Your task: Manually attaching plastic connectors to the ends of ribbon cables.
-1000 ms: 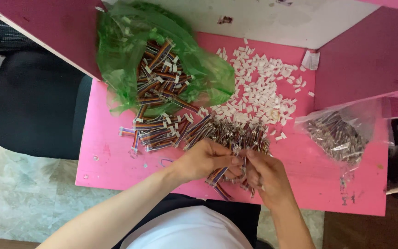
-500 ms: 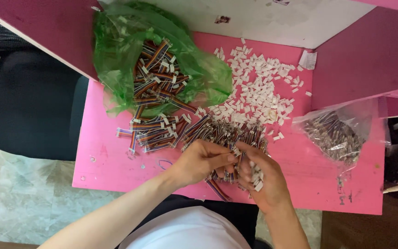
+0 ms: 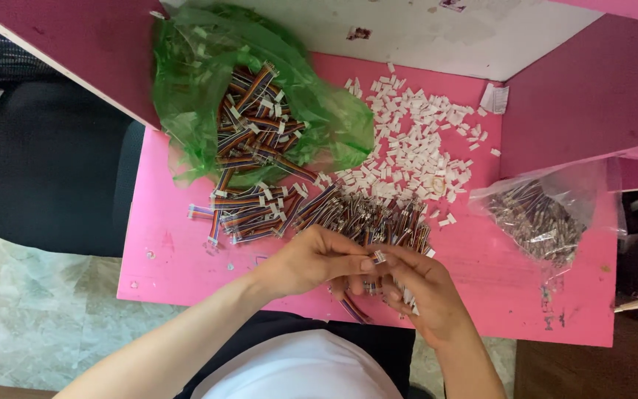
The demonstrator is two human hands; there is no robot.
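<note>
- The left hand point(image 3: 317, 260) and the right hand point(image 3: 416, 290) met over the near middle of the pink table point(image 3: 186, 266), close to its front edge.
- The left hand's fingertips were pinched narrow on a small white connector point(image 3: 379, 256), held between the two hands and touching the right hand's fingertips.
- The right hand's fingers were curled shut around a bundle of multicoloured ribbon cables point(image 3: 356, 309), whose ends stuck out below the hands toward the table's front edge.
- Just beyond the hands lay a loose pile of ribbon cables point(image 3: 363, 216), reaching up to the fingers.
- Behind it, a heap of white connector housings point(image 3: 415, 148) spread toward the back wall and the right partition point(image 3: 585, 89).
- A green plastic bag point(image 3: 193, 111) with more cables spilling out sat at the back left, against the left partition point(image 3: 75, 52).
- A clear plastic bag point(image 3: 540, 218) of small parts lay at the right, overhanging the table's right edge.
- Bare pink surface showed at the front left corner and at the front right, between the right hand and the clear bag; the middle was crowded.
- A black chair point(image 3: 53, 170) stood beside the table's left edge.
</note>
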